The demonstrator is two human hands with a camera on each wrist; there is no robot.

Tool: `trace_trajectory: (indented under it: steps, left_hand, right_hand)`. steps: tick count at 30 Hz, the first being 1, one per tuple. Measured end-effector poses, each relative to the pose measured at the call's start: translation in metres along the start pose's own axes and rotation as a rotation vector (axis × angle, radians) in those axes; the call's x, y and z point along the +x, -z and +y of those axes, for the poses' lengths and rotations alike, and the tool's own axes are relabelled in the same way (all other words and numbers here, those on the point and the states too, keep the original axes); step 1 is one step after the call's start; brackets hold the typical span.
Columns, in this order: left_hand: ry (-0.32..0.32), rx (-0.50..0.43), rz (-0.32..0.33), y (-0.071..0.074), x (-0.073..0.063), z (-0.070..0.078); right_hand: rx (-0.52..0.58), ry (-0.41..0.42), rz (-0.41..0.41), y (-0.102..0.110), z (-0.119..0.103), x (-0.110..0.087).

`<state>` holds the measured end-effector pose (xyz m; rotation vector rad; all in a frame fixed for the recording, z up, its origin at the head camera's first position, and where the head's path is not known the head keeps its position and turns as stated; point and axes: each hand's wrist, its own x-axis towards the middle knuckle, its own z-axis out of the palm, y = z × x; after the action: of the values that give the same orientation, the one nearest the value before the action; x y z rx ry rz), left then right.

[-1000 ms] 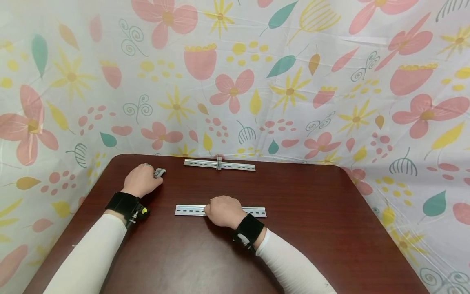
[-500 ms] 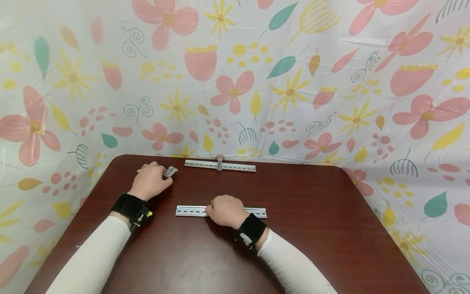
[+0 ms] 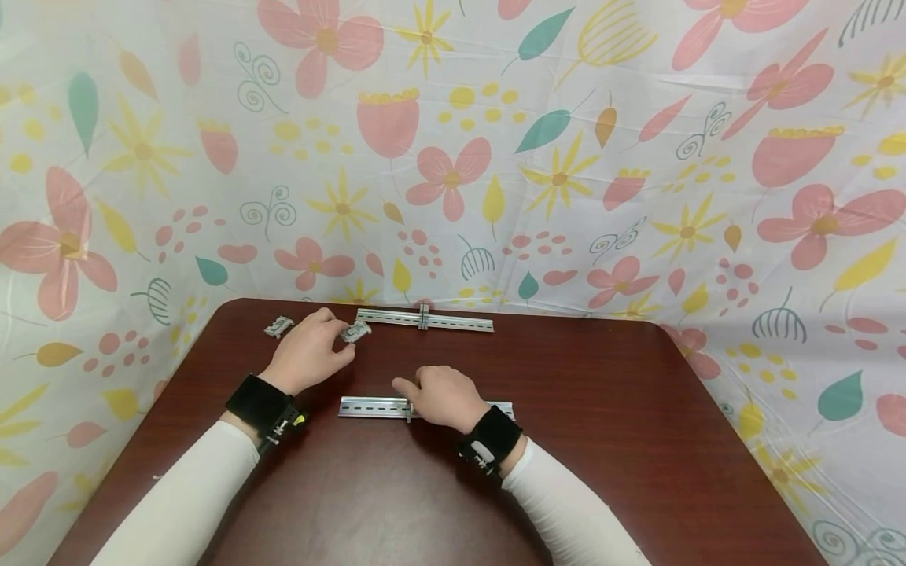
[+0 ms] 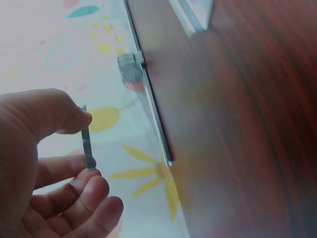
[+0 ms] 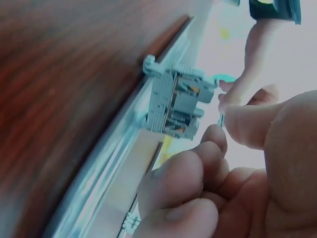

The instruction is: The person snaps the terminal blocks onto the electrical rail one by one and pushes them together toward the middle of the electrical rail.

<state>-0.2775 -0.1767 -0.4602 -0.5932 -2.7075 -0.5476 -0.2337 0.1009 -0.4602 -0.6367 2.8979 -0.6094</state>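
My left hand (image 3: 309, 351) pinches a flat grey DIN rail terminal block (image 3: 356, 332) between thumb and fingers, above the far left of the table. The left wrist view shows this terminal block (image 4: 86, 141) edge-on. My right hand (image 3: 446, 398) is over the nearer slotted metal DIN rail (image 3: 371, 407), its thumb held away from the fingers, and covers part of the rail. Beside those fingers, grey terminal blocks (image 5: 173, 101) stand upright on that rail in the right wrist view; their number is hard to tell.
Another terminal block (image 3: 279, 326) lies at the table's far left. A second DIN rail (image 3: 460, 322) lies along the back edge, with grey blocks (image 3: 423, 315) clipped near its middle. Behind the brown table (image 3: 602, 440) hangs a flowered curtain (image 3: 453, 228).
My left hand has moved right with its terminal block, uncovering the other block on the table. My right hand has loosened and lifted slightly, exposing the block on the near rail.
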Motion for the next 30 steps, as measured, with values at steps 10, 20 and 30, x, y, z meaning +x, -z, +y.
trace_trajectory:
  steps: [10,20,30]
  left_hand:
    - [-0.138,-0.007,0.014,-0.002,-0.003,0.029]
    - [-0.218,-0.029,0.010,-0.007,-0.005,0.048]
    - [-0.260,-0.059,-0.006,-0.009,-0.007,0.051]
  right_hand:
    - [0.176,-0.004,0.039,0.010,0.011,0.005]
    - [0.289,-0.020,0.046,0.011,0.016,0.007]
    - [0.373,-0.001,0.051,0.011,0.018,0.006]
